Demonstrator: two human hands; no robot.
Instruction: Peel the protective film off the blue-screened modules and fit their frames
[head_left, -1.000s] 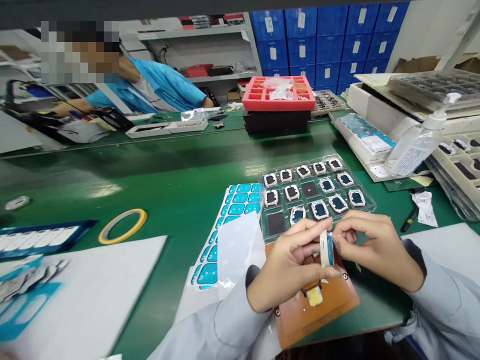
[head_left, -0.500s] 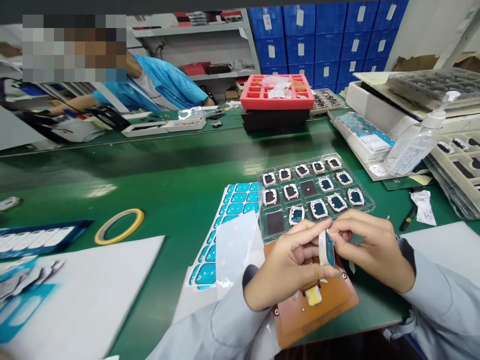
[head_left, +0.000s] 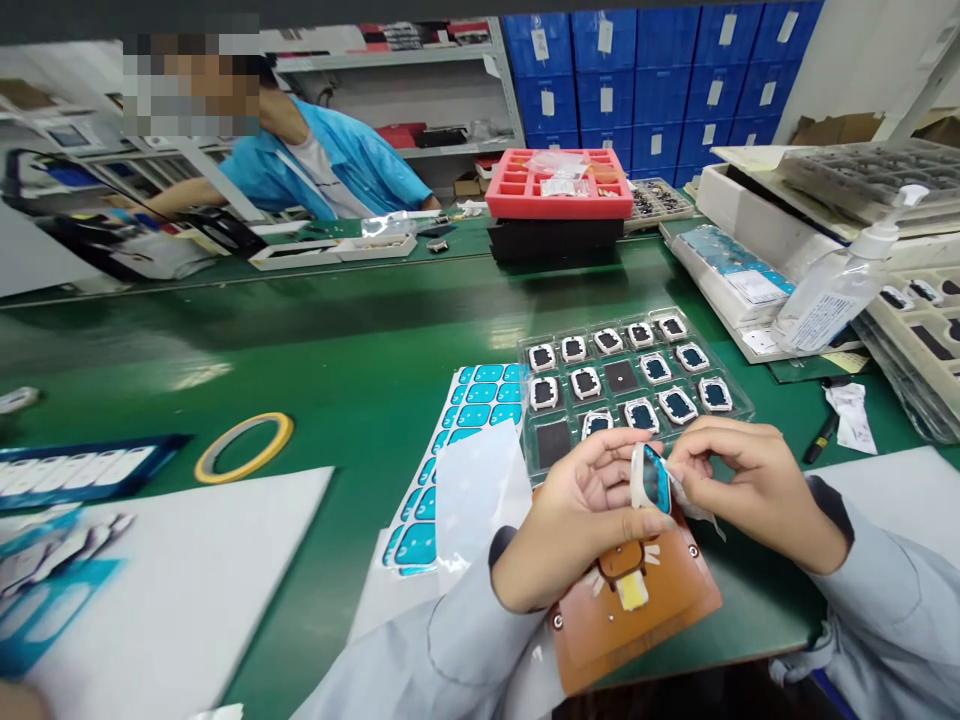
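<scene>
The left hand (head_left: 570,525) is gripping the small case (head_left: 651,480), long side nearly upright, while the right hand (head_left: 742,475) is pinching whitish film (head_left: 691,503) beside its right edge.

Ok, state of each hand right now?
Left hand: closed, holding a white case.
Right hand: closed, apparently pinching a pale strip beside the case.

My loose, pale grey-blue sleeves (head_left: 405,655), at seven and four o'clock, show black at the cuffs (head_left: 831,508).
</scene>
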